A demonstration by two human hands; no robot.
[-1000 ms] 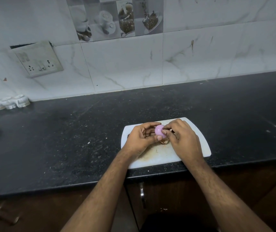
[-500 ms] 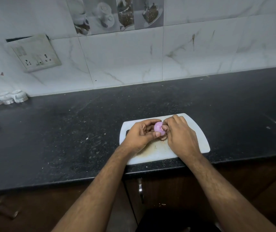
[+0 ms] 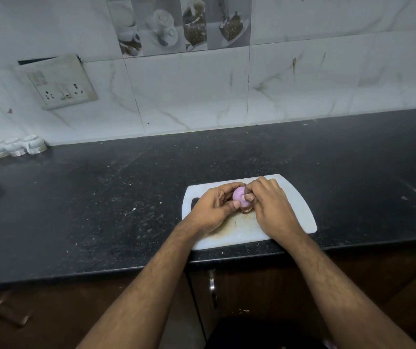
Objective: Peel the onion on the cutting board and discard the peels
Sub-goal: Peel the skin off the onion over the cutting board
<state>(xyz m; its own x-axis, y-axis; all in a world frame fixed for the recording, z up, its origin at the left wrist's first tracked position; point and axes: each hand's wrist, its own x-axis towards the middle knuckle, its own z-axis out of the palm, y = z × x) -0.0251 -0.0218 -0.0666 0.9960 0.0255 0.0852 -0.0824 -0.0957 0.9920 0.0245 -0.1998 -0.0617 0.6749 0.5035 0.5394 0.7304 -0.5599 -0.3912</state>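
Observation:
A small pink-purple onion (image 3: 239, 197) is held over the white cutting board (image 3: 300, 207) near the counter's front edge. My left hand (image 3: 212, 207) grips the onion from the left, thumb and fingers curled round it. My right hand (image 3: 270, 207) is at the onion's right side, its fingertips pinching at the skin there. A scrap of brown peel (image 3: 246, 210) shows just below the onion, between the hands. The board's middle is stained brownish. Much of the onion is hidden by my fingers.
The board lies on a black speckled counter (image 3: 101, 210). Several white cups (image 3: 12, 147) stand at the back left against the marble-tiled wall, below a switch socket (image 3: 60, 84). Brown cabinet doors with a metal handle (image 3: 212, 285) run under the counter.
Both hands have stayed on the onion over the board. My right hand's fingers have shifted slightly at the onion's right side. The camera has tilted a little.

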